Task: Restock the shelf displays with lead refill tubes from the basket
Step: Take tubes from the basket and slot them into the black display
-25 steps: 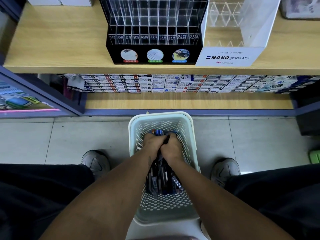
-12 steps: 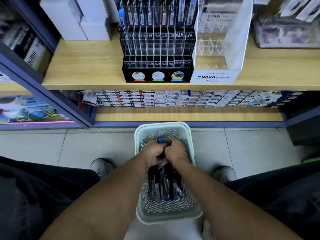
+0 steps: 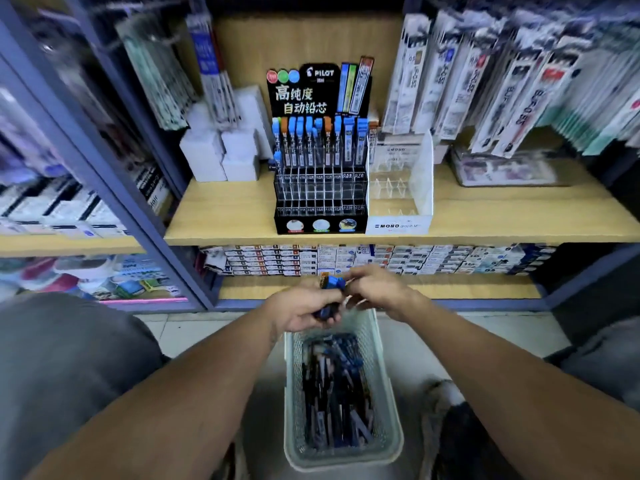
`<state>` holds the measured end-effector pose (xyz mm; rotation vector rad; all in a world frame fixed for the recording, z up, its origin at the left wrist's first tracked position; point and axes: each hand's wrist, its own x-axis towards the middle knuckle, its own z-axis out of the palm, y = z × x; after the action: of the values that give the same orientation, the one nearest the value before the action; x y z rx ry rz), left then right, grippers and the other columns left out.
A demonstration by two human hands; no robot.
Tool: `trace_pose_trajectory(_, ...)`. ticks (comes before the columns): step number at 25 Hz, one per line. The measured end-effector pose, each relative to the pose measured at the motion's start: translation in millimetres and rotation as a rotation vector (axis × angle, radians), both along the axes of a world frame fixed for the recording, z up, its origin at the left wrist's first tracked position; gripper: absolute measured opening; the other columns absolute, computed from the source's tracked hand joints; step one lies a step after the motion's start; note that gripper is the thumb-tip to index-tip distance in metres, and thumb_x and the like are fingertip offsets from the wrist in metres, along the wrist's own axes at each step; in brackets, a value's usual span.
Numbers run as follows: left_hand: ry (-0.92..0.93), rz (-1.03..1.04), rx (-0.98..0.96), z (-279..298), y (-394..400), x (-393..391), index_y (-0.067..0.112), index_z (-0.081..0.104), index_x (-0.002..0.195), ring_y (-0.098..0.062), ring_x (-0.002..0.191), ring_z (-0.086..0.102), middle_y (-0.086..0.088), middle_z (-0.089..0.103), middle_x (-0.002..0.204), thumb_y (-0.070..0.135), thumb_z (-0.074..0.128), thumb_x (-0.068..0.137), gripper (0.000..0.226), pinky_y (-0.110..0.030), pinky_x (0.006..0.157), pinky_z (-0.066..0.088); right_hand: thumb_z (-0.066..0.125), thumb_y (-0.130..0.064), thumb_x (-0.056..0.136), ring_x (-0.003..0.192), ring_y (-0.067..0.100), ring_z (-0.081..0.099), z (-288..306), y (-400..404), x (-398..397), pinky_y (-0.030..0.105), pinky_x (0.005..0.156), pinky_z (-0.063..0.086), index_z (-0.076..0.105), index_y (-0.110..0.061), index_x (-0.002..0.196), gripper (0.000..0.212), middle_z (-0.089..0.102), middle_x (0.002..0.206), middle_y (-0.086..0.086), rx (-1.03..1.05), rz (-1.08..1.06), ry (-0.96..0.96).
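A pale green perforated basket (image 3: 388,407) stands on the floor between my feet, with many dark lead refill tubes (image 3: 337,393) lying in it. Above its far end my left hand (image 3: 299,308) grips a bunch of blue-capped lead refill tubes (image 3: 330,289). My right hand (image 3: 375,292) pinches the top of that bunch from the right. On the wooden shelf (image 3: 221,216) stands the black Pilot display (image 3: 320,188); its back row holds tubes and its front slots show none. The image is blurred.
A clear Mono display (image 3: 400,188) stands right of the Pilot one. White boxes (image 3: 221,157) sit to its left. Hanging refill packs (image 3: 502,88) fill the upper right. Small boxes (image 3: 346,259) line the lower shelf. A blue-grey frame post (image 3: 138,216) runs at left.
Both hands have risen out of the basket with a bunch of tubes. The view has tilted up, bringing the whole Pilot display and the hanging packs into sight.
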<state>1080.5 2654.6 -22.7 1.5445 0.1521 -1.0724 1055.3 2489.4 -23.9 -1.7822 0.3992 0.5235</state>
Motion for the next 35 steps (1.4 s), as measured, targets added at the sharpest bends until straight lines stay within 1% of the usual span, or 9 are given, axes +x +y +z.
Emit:
trace_pose_trajectory(3, -0.085, -0.079, -0.089, 59, 3, 7, 0.002, 0.049, 0.113, -0.018, 0.062, 0.061, -0.012, 0.064, 0.076, 0.002, 0.060, 0.096, 0.021, -0.021, 0.045, 0.046, 0.062, 0.006, 0.086, 0.064, 0.016, 0.062, 67, -20, 8, 0.026, 0.059, 0.046, 0.073, -0.007, 0.106, 0.026, 0.070, 0.080, 0.009, 0.033, 0.082, -0.083)
trace_pose_trajectory(7, -0.194, -0.070, -0.153, 123, 0, 24, 0.000, 0.059, 0.114, -0.018, 0.064, 0.065, -0.012, 0.067, 0.079, 0.006, 0.063, 0.096, 0.019, -0.020, 0.043, 0.046, 0.057, 0.006, 0.093, 0.071, 0.019, 0.065, 131, -25, 25, 0.029, 0.065, 0.055, 0.069, 0.001, 0.108, 0.020, 0.071, 0.089, 0.016, 0.197, 0.003, -0.252)
trace_pose_trajectory(10, -0.260, -0.042, -0.163, 159, -5, 41, 0.001, 0.065, 0.104, -0.018, 0.064, 0.065, -0.012, 0.068, 0.079, 0.009, 0.065, 0.094, 0.012, -0.018, 0.041, 0.044, 0.066, -0.005, 0.094, 0.075, 0.018, 0.068, 160, -20, 43, 0.027, 0.067, 0.056, 0.068, -0.001, 0.105, 0.012, 0.072, 0.090, 0.012, 0.275, -0.029, -0.359)
trace_pose_trajectory(13, -0.296, -0.019, -0.185, 182, -11, 58, 0.002, 0.065, 0.099, -0.017, 0.063, 0.062, -0.012, 0.067, 0.079, 0.011, 0.066, 0.094, 0.010, -0.016, 0.039, 0.041, 0.074, -0.009, 0.089, 0.072, 0.019, 0.068, 178, -18, 62, 0.031, 0.070, 0.058, 0.066, -0.005, 0.095, 0.011, 0.073, 0.083, 0.011, 0.247, -0.060, -0.389)
trace_pose_trajectory(17, -0.241, 0.012, -0.293, 186, -18, 82, 0.000, 0.066, 0.104, -0.015, 0.068, 0.062, -0.011, 0.067, 0.084, 0.018, 0.066, 0.094, 0.021, -0.014, 0.040, 0.042, 0.073, -0.006, 0.089, 0.057, 0.017, 0.060, 188, -25, 78, 0.022, 0.053, 0.052, 0.068, -0.002, 0.092, 0.007, 0.068, 0.072, 0.013, 0.288, -0.154, -0.402)
trace_pose_trajectory(21, -0.158, 0.092, -0.381, 175, -14, 101, -0.006, 0.064, 0.111, -0.012, 0.065, 0.059, -0.013, 0.068, 0.088, 0.013, 0.062, 0.096, 0.024, -0.012, 0.039, 0.041, 0.069, 0.005, 0.088, 0.069, 0.019, 0.067, 184, -37, 90, 0.023, 0.062, 0.057, 0.069, 0.002, 0.102, 0.015, 0.073, 0.082, 0.013, 0.352, -0.178, -0.418)
trace_pose_trajectory(26, -0.299, 0.189, -0.278, 169, -12, 103, -0.003, 0.065, 0.108, -0.020, 0.062, 0.064, -0.016, 0.071, 0.081, 0.005, 0.071, 0.089, 0.022, -0.017, 0.038, 0.041, 0.064, 0.020, 0.083, 0.085, 0.022, 0.072, 179, -40, 101, 0.027, 0.075, 0.058, 0.067, 0.005, 0.111, 0.032, 0.073, 0.091, 0.014, 0.285, -0.104, -0.444)
trace_pose_trajectory(31, -0.424, 0.296, -0.229, 167, -22, 108, -0.002, 0.065, 0.100, -0.016, 0.053, 0.057, -0.013, 0.069, 0.071, 0.003, 0.071, 0.090, 0.013, -0.020, 0.038, 0.037, 0.072, 0.017, 0.079, 0.086, 0.023, 0.072, 179, -40, 104, 0.026, 0.076, 0.059, 0.068, 0.004, 0.107, 0.032, 0.072, 0.096, 0.021, 0.177, -0.178, -0.528)
trace_pose_trajectory(35, -0.425, 0.363, -0.228, 170, -23, 115, -0.010, 0.058, 0.113, -0.013, 0.051, 0.052, -0.013, 0.064, 0.071, 0.001, 0.071, 0.090, 0.029, -0.021, 0.039, 0.039, 0.076, 0.015, 0.076, 0.084, 0.022, 0.073, 181, -45, 106, 0.029, 0.079, 0.059, 0.070, -0.001, 0.101, 0.031, 0.075, 0.092, 0.019, 0.126, -0.215, -0.627)
